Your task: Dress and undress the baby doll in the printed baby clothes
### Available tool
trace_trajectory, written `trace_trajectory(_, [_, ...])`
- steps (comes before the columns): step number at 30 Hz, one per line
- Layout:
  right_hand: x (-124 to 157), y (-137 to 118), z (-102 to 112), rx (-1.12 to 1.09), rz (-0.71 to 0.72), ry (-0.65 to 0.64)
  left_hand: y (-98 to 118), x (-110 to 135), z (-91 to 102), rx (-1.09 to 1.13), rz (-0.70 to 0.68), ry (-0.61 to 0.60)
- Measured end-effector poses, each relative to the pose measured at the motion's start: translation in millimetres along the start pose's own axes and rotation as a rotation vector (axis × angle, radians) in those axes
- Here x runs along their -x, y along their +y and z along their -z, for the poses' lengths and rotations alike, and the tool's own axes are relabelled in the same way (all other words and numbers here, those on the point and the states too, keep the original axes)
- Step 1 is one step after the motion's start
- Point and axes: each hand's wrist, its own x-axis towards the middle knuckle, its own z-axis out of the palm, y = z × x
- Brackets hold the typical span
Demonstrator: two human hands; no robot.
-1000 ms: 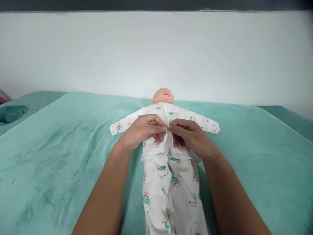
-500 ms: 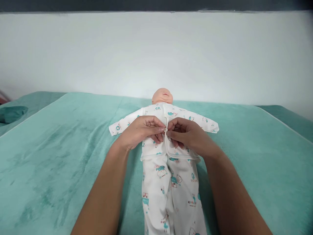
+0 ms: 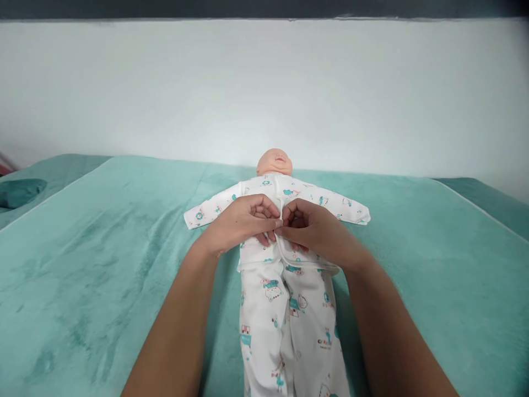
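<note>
A baby doll (image 3: 274, 162) lies on its back on a teal blanket (image 3: 103, 248), dressed in a white printed shirt (image 3: 322, 199) and matching trousers (image 3: 289, 325). My left hand (image 3: 239, 223) pinches the left front edge of the shirt at the doll's chest. My right hand (image 3: 316, 229) pinches the right front edge. The fingertips of both hands meet at the shirt's middle seam. Both hands are closed on the fabric.
A white wall (image 3: 264, 94) rises behind the bed. A dark teal folded cloth (image 3: 19, 190) lies at the far left edge. The blanket spreads wide on both sides of the doll.
My hands have drawn together slightly lower on the shirt front, and the two fabric edges now meet under my fingertips. The doll has not moved.
</note>
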Motion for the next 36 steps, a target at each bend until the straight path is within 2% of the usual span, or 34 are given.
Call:
trace_trajectory(14, [0,-3,0,0.024,-0.023,-0.006,2,-1,-4.5,-0.041,0.006,0.012])
trace_trajectory(29, [1,-1,0,-0.024,0.013,-0.013,-7,-5,2.0,0.087,-0.05,-0.017])
trace_trajectory(36, [-1,2,1,-0.027,0.066,-0.032,-9,-4,6.1,0.104,-0.058,-0.1])
